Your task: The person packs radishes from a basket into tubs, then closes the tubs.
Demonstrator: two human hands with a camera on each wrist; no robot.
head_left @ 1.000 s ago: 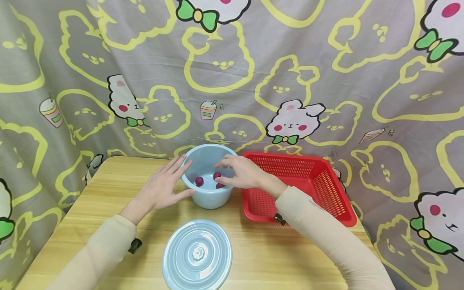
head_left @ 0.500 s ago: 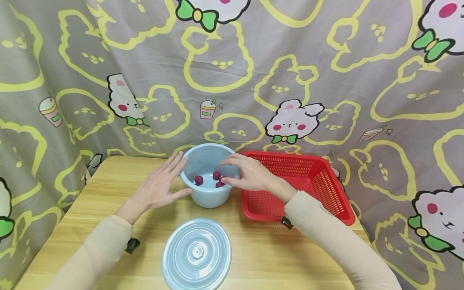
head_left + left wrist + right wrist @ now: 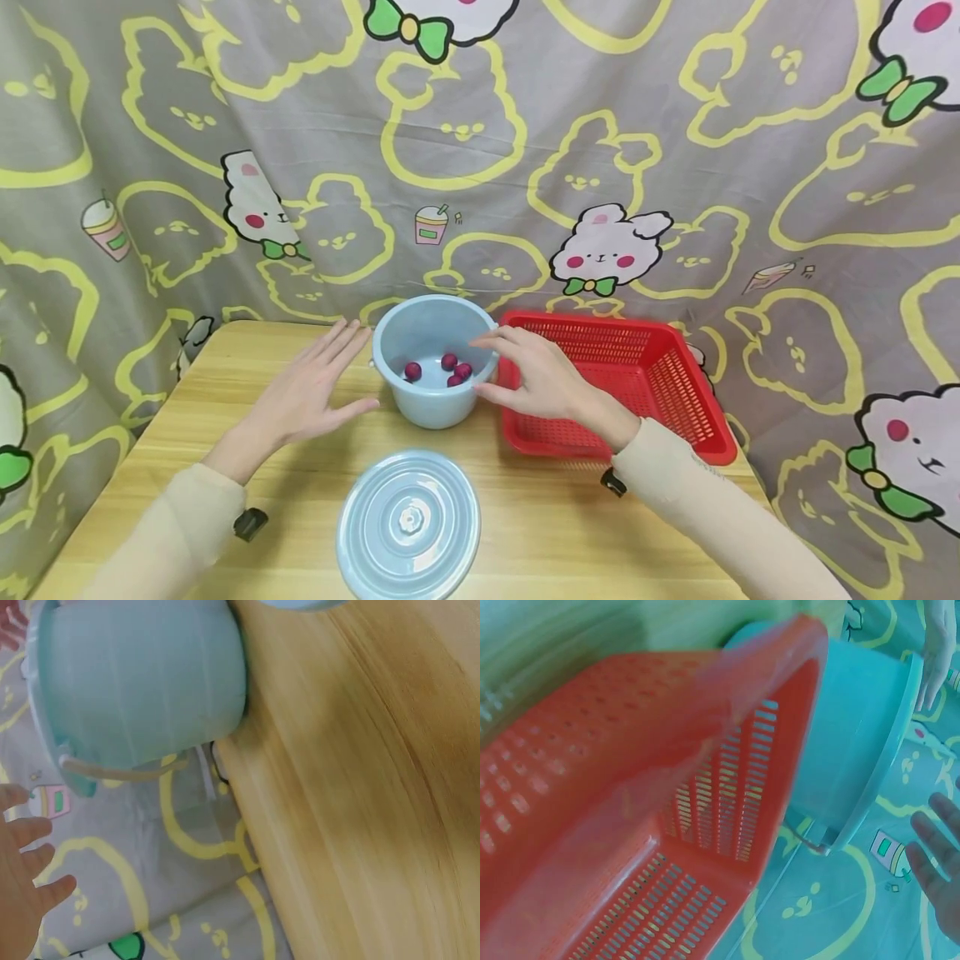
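Observation:
A light blue bucket stands near the back of the table, with several small, round, dark red fruits at its bottom. Left of the bucket, my left hand hovers with fingers extended and thumb apart, holding nothing. My right hand has its fingertips at the bucket's right rim, fingers loosely bent and nothing in its grasp. The left wrist view shows the bucket's side and its handle hanging down, with left fingers spread below. In front of the bucket lies its round light blue lid, knob up.
A red perforated plastic basket sits right of the bucket, partly beneath my right hand and forearm. The wooden table ends at a grey patterned curtain behind and at the sides.
Both hands have drawn apart from the bucket: the left moved left off its rim, the right moved back to the right, out of the opening. Bucket, fruits, lid and basket stay put.

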